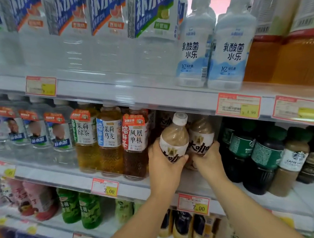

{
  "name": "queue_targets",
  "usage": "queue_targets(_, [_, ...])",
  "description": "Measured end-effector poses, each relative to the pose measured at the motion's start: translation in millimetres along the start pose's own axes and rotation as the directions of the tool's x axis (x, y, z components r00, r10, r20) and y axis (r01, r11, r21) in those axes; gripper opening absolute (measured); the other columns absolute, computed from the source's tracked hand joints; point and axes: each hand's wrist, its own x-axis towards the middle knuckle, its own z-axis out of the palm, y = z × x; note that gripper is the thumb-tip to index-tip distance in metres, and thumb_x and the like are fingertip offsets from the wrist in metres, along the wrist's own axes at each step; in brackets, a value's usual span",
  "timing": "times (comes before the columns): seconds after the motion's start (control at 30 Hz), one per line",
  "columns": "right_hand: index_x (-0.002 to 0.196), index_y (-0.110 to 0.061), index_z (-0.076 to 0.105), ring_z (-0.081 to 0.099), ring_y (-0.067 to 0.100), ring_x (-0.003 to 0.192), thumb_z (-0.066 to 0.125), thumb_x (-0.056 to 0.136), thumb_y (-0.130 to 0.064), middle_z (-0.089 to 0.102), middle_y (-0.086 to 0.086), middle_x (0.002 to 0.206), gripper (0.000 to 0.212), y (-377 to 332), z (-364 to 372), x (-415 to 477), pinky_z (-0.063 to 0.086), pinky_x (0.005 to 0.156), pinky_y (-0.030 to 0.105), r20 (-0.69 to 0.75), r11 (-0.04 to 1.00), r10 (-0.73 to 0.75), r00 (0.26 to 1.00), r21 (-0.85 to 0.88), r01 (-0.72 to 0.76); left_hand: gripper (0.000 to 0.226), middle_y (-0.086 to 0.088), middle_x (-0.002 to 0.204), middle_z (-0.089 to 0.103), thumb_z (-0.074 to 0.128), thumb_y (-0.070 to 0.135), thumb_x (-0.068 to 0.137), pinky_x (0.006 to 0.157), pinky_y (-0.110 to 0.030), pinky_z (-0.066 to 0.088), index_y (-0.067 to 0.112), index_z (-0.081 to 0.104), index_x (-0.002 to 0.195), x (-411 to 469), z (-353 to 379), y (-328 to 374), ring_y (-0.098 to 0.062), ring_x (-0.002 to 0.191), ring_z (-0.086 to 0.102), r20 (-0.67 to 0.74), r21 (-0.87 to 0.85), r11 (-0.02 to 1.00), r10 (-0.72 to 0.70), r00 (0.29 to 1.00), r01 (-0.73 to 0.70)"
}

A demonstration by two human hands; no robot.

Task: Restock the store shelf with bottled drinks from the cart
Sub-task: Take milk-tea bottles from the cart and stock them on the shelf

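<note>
Two beige coffee bottles with white labels and black lettering are at the middle shelf (pixel 194 184). My left hand (pixel 164 164) grips the nearer coffee bottle (pixel 174 137), which has a white cap and tilts slightly left, just in front of the shelf gap. My right hand (pixel 208 161) wraps the second coffee bottle (pixel 201 137), which stands further in and to the right. The two bottles touch side by side. The bottoms of both are hidden by my fingers. The cart is not in view.
Amber tea bottles (pixel 110 139) stand just left of the gap, dark green-labelled coffee bottles (pixel 262 158) just right. The upper shelf (pixel 135 94) holds large water bottles and white milk-drink bottles (pixel 230 49). The lower shelf carries green and dark bottles. Price tags line the shelf edges.
</note>
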Motion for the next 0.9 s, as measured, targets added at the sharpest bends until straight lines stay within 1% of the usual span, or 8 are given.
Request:
queue_targets(0.1, [0.118, -0.003, 0.033, 0.055, 0.021, 0.09, 0.07, 0.077, -0.009, 0.052, 0.009, 0.099, 0.055, 2.9, 6.1, 16.7, 0.041, 0.058, 0.025, -0.027, 0.999, 0.04, 0.999, -0.01, -0.04, 0.074, -0.005, 0.123, 0.055, 0.08, 0.032, 0.068, 0.094, -0.038, 0.047, 0.013, 0.044, 0.129, 14.1, 1.1, -3.4, -0.02, 0.113, 0.053, 0.054, 0.07, 0.996, -0.053, 0.997, 0.049])
queue_targets(0.27, [0.128, 0.004, 0.032, 0.051, 0.02, 0.087, 0.068, 0.081, -0.008, 0.053, 0.016, 0.109, 0.06, 2.9, 15.2, 40.0, 0.04, 0.05, 0.009, -0.045, 0.994, 0.082, 0.996, -0.062, -0.084, 0.079, -0.011, 0.133, 0.048, 0.073, 0.037, 0.076, 0.095, -0.03, 0.043, 0.008, 0.032, 0.137, 25.5, 0.2, -6.8, -0.024, 0.121, 0.048, 0.1, 0.197, 0.978, -0.087, 0.991, 0.066])
queue_targets(0.33, [0.134, 0.005, 0.026, 0.054, 0.029, 0.105, 0.067, 0.083, -0.01, 0.052, 0.025, 0.124, 0.067, -0.3, 13.5, 41.0, 0.049, 0.08, 0.021, -0.012, 0.987, 0.111, 0.994, -0.114, -0.112, 0.083, -0.013, 0.139, 0.041, 0.069, 0.036, 0.08, 0.099, -0.037, 0.042, 0.007, 0.022, 0.142, 24.9, -0.6, -5.9, -0.026, 0.126, 0.043, 0.119, 0.225, 0.973, -0.077, 0.99, 0.049])
queue_targets(0.4, [0.141, 0.002, 0.018, 0.043, 0.035, 0.126, 0.066, 0.083, -0.012, 0.04, 0.024, 0.138, 0.076, -0.1, 10.7, 28.9, 0.038, 0.104, 0.039, 0.032, 0.979, 0.073, 0.997, -0.193, -0.066, 0.087, -0.014, 0.144, 0.034, 0.065, 0.031, 0.084, 0.102, -0.039, 0.04, 0.011, 0.008, 0.148, 19.9, -4.2, -7.2, -0.028, 0.129, 0.04, 0.14, 0.261, 0.965, -0.049, 0.989, 0.01])
queue_targets(0.5, [0.145, -0.014, 0.023, 0.017, 0.034, 0.14, 0.06, 0.087, -0.02, 0.008, 0.016, 0.154, 0.069, 6.1, 4.2, 5.1, 0.02, 0.115, 0.04, 0.136, 0.893, -0.079, 0.988, -0.431, 0.131, 0.093, -0.01, 0.15, 0.021, 0.06, 0.027, 0.088, 0.1, -0.04, 0.041, 0.025, -0.013, 0.147, 6.3, -15.5, -11.8, -0.028, 0.125, 0.044, 0.223, 0.308, 0.946, 0.027, 0.975, -0.097])
queue_targets(0.57, [0.143, -0.023, 0.03, 0.009, 0.037, 0.141, 0.055, 0.09, -0.022, -0.009, 0.013, 0.156, 0.06, 9.8, -1.3, 6.9, 0.017, 0.116, 0.042, 0.24, 0.825, -0.062, 0.969, -0.534, 0.185, 0.091, -0.007, 0.154, 0.011, 0.055, 0.029, 0.091, 0.093, -0.043, 0.048, 0.037, -0.021, 0.141, -2.6, -22.8, -15.1, -0.031, 0.12, 0.048, 0.296, 0.368, 0.905, 0.106, 0.949, -0.216])
queue_targets(0.67, [0.14, -0.025, 0.037, 0.018, 0.042, 0.138, 0.052, 0.088, -0.013, -0.014, 0.016, 0.154, 0.056, 12.9, 0.5, 23.0, 0.019, 0.116, 0.042, 0.305, 0.819, 0.04, 0.951, -0.555, 0.144, 0.079, -0.008, 0.156, 0.001, 0.047, 0.03, 0.094, 0.082, -0.042, 0.052, 0.048, -0.014, 0.14, -10.0, -28.7, -17.9, -0.034, 0.115, 0.051, 0.377, 0.45, 0.83, 0.159, 0.912, -0.331])
queue_targets(0.9, [0.134, -0.019, 0.043, 0.029, 0.044, 0.131, 0.047, 0.082, 0.0, 0.005, 0.022, 0.151, 0.056, 26.1, 19.4, 52.8, 0.027, 0.113, 0.041, 0.19, 0.849, 0.066, 0.98, -0.526, 0.045, 0.067, -0.012, 0.156, -0.001, 0.045, 0.025, 0.094, 0.086, -0.044, 0.05, 0.049, 0.006, 0.143, -6.5, -28.6, -19.0, -0.037, 0.12, 0.047, 0.41, 0.503, 0.795, 0.126, 0.904, -0.339])
